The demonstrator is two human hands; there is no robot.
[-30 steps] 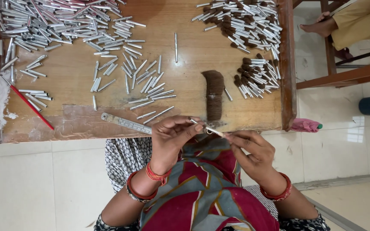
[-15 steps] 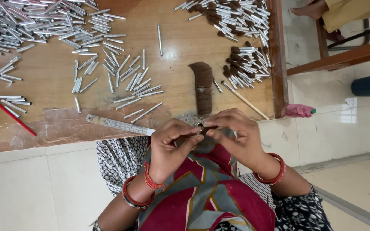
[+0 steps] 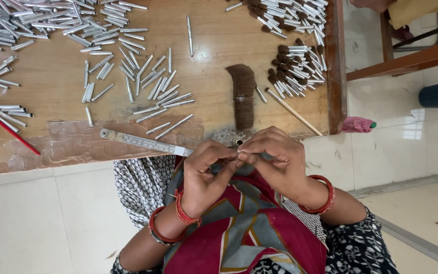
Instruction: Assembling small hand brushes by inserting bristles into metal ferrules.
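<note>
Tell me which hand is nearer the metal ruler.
Left. The left hand sits just beside the metal ruler and its near end; the right hand lies farther off, beyond the left.

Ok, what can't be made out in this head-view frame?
- What the left hand and right hand pinch between them: only a small metal tube end shows, the fingers cover the rest.
- The piles of metal tubes and bristle-filled tubes: cut off by the top edge.
- The steel ruler: its markings are too small.
- The red stick: its far end leaves the left edge.
</note>
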